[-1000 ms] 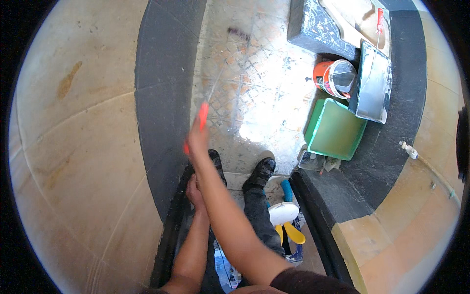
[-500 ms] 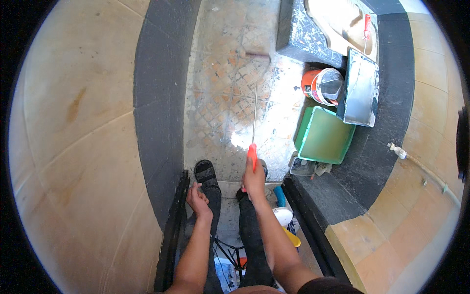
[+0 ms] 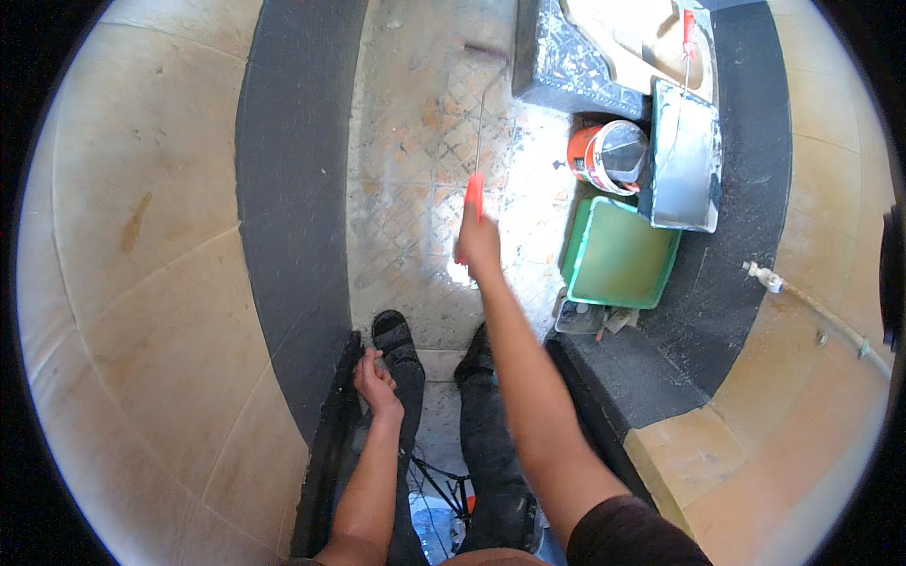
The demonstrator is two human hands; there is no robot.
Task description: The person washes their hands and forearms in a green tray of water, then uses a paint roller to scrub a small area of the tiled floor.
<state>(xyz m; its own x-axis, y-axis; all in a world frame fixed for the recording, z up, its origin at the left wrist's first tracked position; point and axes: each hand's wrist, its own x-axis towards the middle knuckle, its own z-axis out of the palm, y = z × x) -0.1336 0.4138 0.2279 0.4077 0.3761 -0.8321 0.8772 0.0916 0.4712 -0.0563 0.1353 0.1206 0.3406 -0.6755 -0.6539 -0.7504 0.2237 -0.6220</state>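
Observation:
My right hand [image 3: 479, 245] is wrapped round the red handle [image 3: 475, 200] of a paint roller, arm stretched forward over the tiled floor. From the handle a thin metal rod runs away from me to a dark, blurred roller head [image 3: 485, 51] low at the far floor. Whether the head touches the tiles cannot be made out. Beside my left leg and the dark door frame, my left hand [image 3: 377, 385] hangs with its fingers curled in; nothing shows in them.
At right stand an orange bucket [image 3: 583, 158], a grey-smeared paint tray [image 3: 687, 184] and a green basin [image 3: 623, 255] of murky liquid. Beyond them is a basin on a dark block [image 3: 580, 66], with another red-handled tool [image 3: 688, 36]. A pipe with a tap [image 3: 766, 277] juts from the right wall.
My right hand has moved forward, away from my feet, carrying the paint roller; its head is farther off. My left hand has stayed almost where it was. The view has shifted slightly.

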